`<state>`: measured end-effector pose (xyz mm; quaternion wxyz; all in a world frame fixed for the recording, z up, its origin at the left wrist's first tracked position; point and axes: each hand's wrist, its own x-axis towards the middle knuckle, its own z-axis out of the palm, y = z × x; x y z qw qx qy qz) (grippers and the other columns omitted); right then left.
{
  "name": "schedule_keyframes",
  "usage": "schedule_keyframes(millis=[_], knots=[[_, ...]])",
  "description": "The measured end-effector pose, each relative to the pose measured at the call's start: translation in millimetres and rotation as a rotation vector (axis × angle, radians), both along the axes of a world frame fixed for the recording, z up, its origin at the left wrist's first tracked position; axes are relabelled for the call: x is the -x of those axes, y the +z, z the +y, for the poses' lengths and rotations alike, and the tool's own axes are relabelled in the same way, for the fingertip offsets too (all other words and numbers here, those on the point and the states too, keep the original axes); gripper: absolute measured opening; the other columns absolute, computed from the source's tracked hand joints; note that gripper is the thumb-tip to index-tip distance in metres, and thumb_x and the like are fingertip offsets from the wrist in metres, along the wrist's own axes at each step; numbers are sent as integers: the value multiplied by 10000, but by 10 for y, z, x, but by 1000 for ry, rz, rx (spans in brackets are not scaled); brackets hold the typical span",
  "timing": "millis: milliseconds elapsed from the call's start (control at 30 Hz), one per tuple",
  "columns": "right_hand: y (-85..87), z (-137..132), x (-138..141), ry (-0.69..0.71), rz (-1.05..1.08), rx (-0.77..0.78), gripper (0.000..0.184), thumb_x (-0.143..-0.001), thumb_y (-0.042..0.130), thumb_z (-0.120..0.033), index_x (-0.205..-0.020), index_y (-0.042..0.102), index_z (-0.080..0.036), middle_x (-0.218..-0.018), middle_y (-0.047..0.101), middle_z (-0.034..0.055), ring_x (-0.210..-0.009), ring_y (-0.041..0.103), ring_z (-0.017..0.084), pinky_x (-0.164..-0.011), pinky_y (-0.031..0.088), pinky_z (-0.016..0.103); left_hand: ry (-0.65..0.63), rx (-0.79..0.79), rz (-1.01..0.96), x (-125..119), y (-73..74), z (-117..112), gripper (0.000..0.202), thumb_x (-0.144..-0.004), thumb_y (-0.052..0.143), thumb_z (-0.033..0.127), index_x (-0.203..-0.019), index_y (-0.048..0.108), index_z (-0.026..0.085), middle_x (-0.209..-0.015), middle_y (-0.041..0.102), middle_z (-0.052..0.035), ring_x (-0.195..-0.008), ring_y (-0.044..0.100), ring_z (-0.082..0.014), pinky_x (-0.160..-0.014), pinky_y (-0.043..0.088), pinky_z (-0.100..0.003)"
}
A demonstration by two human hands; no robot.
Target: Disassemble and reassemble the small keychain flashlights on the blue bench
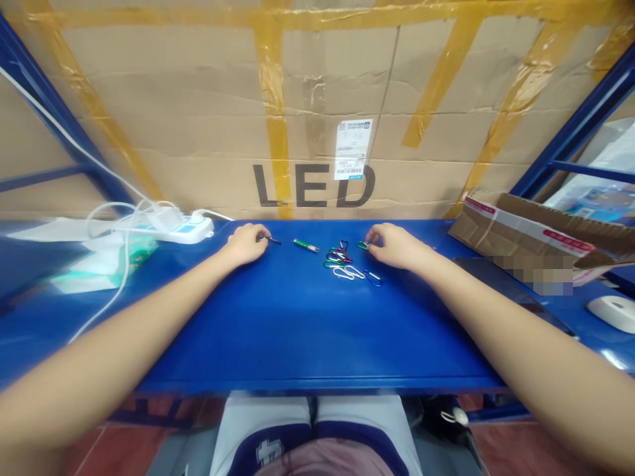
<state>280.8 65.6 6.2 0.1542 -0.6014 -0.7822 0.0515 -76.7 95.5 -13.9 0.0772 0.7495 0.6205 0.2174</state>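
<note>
My left hand (247, 243) rests at the back of the blue table, its fingers closed on a small dark, thin item (274, 240) whose kind I cannot make out. To its right lies a slim green cylinder (303, 244) with a silvery end. My right hand (394, 244) pinches a green carabiner (362, 245) close to the table top. Between the hands is a loose pile of carabiners: red and dark ones (340, 254), a green one (331, 264), silver ones (347, 272). A blue carabiner (372, 277) lies at the pile's right edge.
Behind the blue table (297, 330) stands a large cardboard box (198, 119) marked LED. A white power strip (191, 230) with cables sits at left, beside green-and-white packaging (94, 268). At right are an open carton (526, 235), a dark flat panel (496, 281) and a white mouse (614, 312).
</note>
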Motion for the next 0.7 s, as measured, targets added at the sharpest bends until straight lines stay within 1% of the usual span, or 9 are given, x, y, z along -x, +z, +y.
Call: schedule_keyframes(millis=[100,200,233,333,433,500,533,600,700], knots=[[-41,27,-17,5,-30,-15,152,-836,609,-194,-976,661,-165,-1021,674,115,-931,630,231,-846,483,335,36,-9,38,-33,18,-43,296,-800,559,246,-1055,703,203,-1131,655,-111,-1074,580,-276,-1004,431,-434],[-77,50,-27,12,-49,-40,152,-848,627,-224,-984,661,-167,-1019,661,118,-929,630,230,-862,488,343,34,-67,110,-128,71,-148,364,-818,546,253,-1156,677,222,-1228,626,-124,-1206,518,-334,-1031,402,-498],[-84,55,-28,10,-58,-45,147,-856,628,-238,-981,661,-169,-1023,660,121,-930,630,232,-866,489,348,0,-94,140,-172,91,-192,389,-840,526,261,-1205,659,237,-1270,616,-118,-1241,496,-343,-1036,392,-516],[-88,68,-22,0,-91,-46,112,-883,615,-260,-928,664,-170,-1021,661,136,-927,632,241,-864,491,361,-203,-122,180,-311,128,-322,448,-932,438,317,-1357,576,278,-1415,555,-88,-1312,449,-331,-1071,345,-545],[-75,71,-3,16,-91,-40,66,-871,616,-212,-826,651,-177,-956,670,134,-897,632,241,-825,493,352,-376,-117,231,-417,125,-412,461,-984,388,393,-1415,533,322,-1519,478,-58,-1380,388,-318,-1129,253,-549],[-61,59,21,30,-77,-33,66,-848,625,-178,-784,636,-184,-910,679,117,-860,630,230,-787,490,339,-449,-116,242,-458,114,-445,444,-992,387,427,-1390,555,326,-1519,483,-50,-1395,382,-302,-1152,216,-531],[-53,45,37,36,-73,-32,59,-843,626,-171,-786,632,-186,-906,685,109,-848,629,222,-773,487,332,-475,-117,237,-472,111,-456,429,-989,399,439,-1359,577,311,-1496,507,-56,-1385,397,-295,-1152,223,-517],[-33,-2,77,49,-39,-31,18,-849,617,-179,-835,623,-187,-909,695,89,-829,629,204,-747,482,313,-502,-119,211,-492,113,-472,383,-976,437,444,-1263,617,266,-1408,578,-76,-1328,460,-286,-1125,279,-488],[12,-119,159,82,102,2,29,-867,585,-194,-894,595,-192,-853,694,49,-760,628,169,-692,471,279,-511,-102,169,-510,128,-493,301,-964,468,420,-1104,634,212,-1231,652,-98,-1174,554,-278,-1020,391,-443]])
